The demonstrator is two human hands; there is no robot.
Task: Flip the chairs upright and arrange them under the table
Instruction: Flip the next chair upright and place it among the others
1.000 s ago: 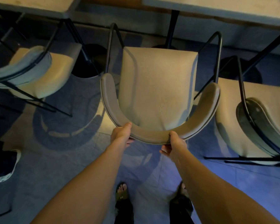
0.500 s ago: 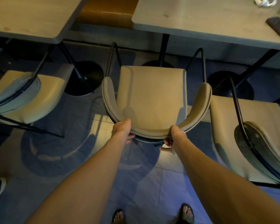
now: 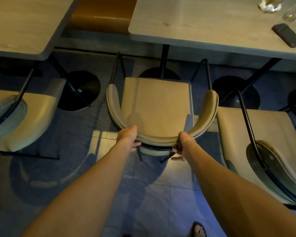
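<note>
Head view: the middle chair (image 3: pixel 156 108) stands upright on the floor (image 3: pixel 152 194), its tan seat facing up and its curved backrest nearest the camera. The left hand (image 3: pixel 127 136) wraps the backrest's left part, thumb on top and fingers curled underneath, pressed onto the padding. The right hand (image 3: pixel 184 144) grips the backrest's right part the same way, fingers tucked below the rim; one finger sticks out loose under it. Both forearms reach straight out from the lower edge of the picture.

The chair's front edge sits just short of the near edge of the right tabletop (image 3: pixel 203 23), with the table's black post (image 3: pixel 164 60) and round base right behind the seat. Its front legs rise as black loops at either side of the seat.

A left chair (image 3: pixel 24 117) lies tipped near the near edge of the left tabletop (image 3: pixel 20 23), its backrest toward the left border. A right chair (image 3: pixel 263 147) lies tipped too, a black leg crossing its seat, its backrest at the lower right.

At the right tabletop's far right corner lie a dark flat box (image 3: pixel 287 35), crumpled foil (image 3: pixel 268 6) and a clear glass (image 3: pixel 292 12). A sandalled foot (image 3: pixel 197 229) shows at the bottom edge.
</note>
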